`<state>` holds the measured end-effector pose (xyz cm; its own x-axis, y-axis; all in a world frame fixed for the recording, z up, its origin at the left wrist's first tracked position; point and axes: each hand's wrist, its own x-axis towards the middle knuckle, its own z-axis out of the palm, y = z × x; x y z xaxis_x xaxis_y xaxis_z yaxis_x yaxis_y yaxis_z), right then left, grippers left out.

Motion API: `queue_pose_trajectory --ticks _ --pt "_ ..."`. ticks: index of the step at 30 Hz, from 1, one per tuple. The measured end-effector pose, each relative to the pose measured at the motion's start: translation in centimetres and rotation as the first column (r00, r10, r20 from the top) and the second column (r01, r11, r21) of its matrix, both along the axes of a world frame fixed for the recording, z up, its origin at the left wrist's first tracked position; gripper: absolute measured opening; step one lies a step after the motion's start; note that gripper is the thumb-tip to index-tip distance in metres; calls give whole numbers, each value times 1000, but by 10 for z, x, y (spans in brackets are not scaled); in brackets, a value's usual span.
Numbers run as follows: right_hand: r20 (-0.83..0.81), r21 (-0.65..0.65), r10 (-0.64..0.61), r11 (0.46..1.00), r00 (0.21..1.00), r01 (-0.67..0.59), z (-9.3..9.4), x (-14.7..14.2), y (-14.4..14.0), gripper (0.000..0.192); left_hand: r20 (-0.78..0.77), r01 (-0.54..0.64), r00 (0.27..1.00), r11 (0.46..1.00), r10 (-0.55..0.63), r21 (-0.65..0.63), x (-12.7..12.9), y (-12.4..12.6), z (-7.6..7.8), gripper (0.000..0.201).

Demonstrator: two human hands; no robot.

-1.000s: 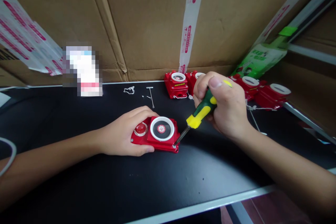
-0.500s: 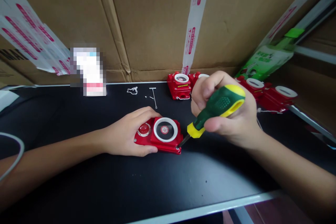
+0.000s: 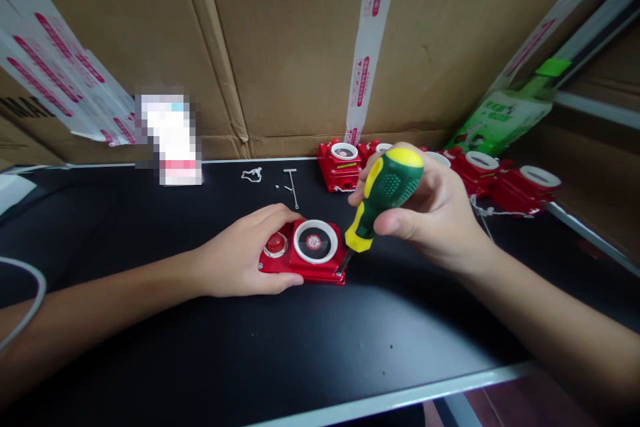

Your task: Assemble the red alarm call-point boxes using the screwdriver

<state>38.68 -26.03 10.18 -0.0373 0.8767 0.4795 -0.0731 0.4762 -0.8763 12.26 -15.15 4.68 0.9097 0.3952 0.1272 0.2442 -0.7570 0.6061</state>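
Your left hand (image 3: 245, 252) lies flat on the black table (image 3: 200, 347), fingers curled around the left end of the red box (image 3: 305, 253) and pressing it down mid-table. Your right hand (image 3: 435, 213) wraps its fingers and thumb around the screwdriver (image 3: 383, 197), wrist raised, the handle tilted up toward you. That handle is chunky, dimpled green rubber with yellow ends; its thin metal tip meets the box's near right corner. The box is glossy plastic with a white ring and a round red button (image 3: 275, 242).
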Motion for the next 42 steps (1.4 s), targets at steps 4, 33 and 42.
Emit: queue_pose_trajectory --ticks 4,33,42 --pt "-45 -40 64 997 997 -66 -4 2 -1 31 -12 -4 1000 1000 4 -10 1 0 1 64" --pt "158 15 161 986 974 -166 3 0 -5 30 31 28 999 999 -28 -25 1 2 -2 66" --pt "144 -36 119 993 982 -115 1 -3 -5 47 35 27 999 1000 -27 3 1 2 -2 65"
